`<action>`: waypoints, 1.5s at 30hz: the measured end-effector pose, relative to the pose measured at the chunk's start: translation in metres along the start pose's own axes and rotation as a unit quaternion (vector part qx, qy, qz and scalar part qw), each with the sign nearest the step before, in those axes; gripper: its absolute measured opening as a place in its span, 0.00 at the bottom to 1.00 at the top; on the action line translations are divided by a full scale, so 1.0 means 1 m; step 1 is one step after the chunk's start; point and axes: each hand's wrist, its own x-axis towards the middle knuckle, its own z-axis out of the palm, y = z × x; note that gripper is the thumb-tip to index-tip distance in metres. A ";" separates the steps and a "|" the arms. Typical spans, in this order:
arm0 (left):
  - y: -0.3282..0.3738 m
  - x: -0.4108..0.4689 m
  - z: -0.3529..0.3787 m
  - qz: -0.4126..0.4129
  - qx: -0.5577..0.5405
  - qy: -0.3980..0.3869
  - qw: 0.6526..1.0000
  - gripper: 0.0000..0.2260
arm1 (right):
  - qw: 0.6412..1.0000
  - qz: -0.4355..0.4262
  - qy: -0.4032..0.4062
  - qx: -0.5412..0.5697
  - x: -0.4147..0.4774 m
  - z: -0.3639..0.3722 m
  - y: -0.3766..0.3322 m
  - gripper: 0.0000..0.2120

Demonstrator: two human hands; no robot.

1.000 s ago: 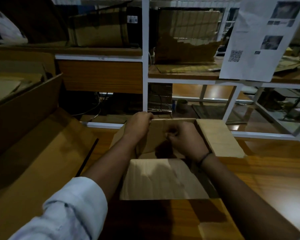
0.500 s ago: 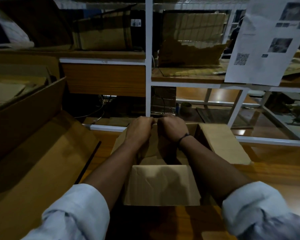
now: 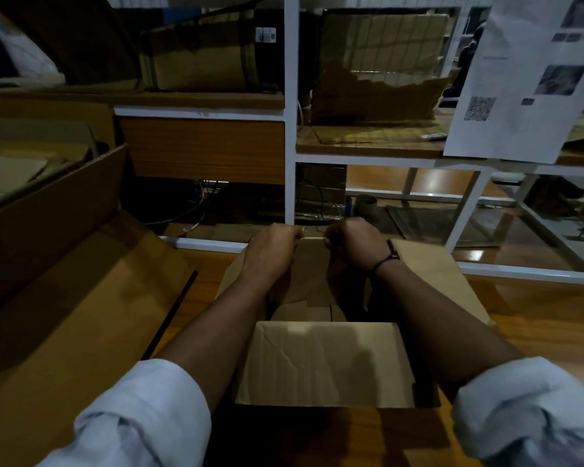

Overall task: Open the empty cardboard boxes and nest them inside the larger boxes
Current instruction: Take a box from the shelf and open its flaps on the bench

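Gripping the far flap (image 3: 312, 264) of the small cardboard box (image 3: 324, 365) with the left hand (image 3: 270, 251) and right hand (image 3: 354, 247) close together, fingers curling over its top edge. Leaning over the box, sitting open on the worktop (image 3: 536, 315) beneath both forearms. Leaving the larger box (image 3: 64, 298) lying left of the left hand.

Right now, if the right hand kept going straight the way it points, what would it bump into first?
The right hand grips the far flap of the small box. Going straight on, it would probably meet the white shelf rail behind the box first; depth is hard to judge.
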 end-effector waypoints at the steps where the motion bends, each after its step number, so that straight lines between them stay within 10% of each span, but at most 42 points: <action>1: 0.000 0.000 0.000 0.001 0.000 0.001 1.000 0.12 | 1.000 0.000 0.000 0.006 0.000 -0.001 0.000 0.09; 36: -0.006 0.004 0.008 -0.019 -0.033 0.009 0.999 0.11 | 0.991 0.128 -0.042 0.025 -0.022 -0.017 0.021 0.07; 45: -0.012 0.010 0.006 -0.063 -0.072 0.005 0.995 0.10 | 0.966 0.209 -0.039 0.146 -0.087 -0.052 -0.012 0.24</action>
